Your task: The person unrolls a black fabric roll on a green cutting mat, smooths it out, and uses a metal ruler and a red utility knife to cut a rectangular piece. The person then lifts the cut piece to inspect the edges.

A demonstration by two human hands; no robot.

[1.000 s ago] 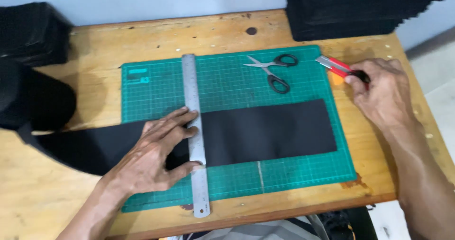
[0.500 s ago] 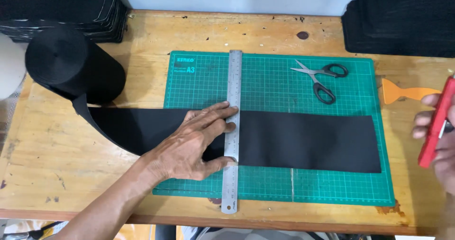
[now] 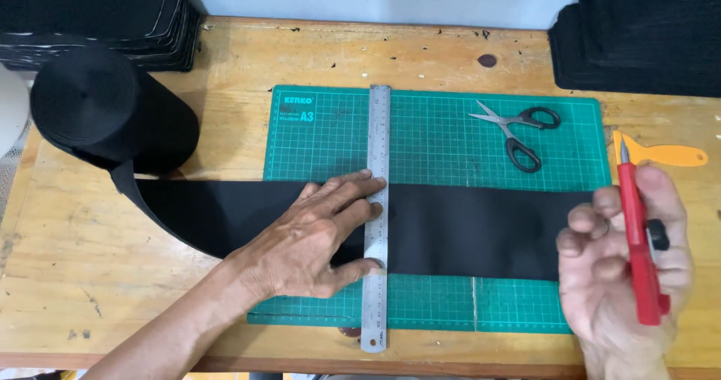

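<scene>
Green cutting mat (image 3: 451, 125) on a wooden counter (image 3: 248, 57), near its front edge; bare wood open to the left front. Black strip (image 3: 481, 230) across the mat, running left to a roll (image 3: 105, 113). Steel ruler (image 3: 377, 155) upright across the strip. Left hand (image 3: 315, 237) flat, fingers spread, pressing strip and ruler edge. Right hand (image 3: 627, 263) off the mat's right edge, closed around a red knife (image 3: 638, 245), blade up, well apart from the ruler. Scissors (image 3: 518, 132) lying on the mat beyond the strip.
</scene>
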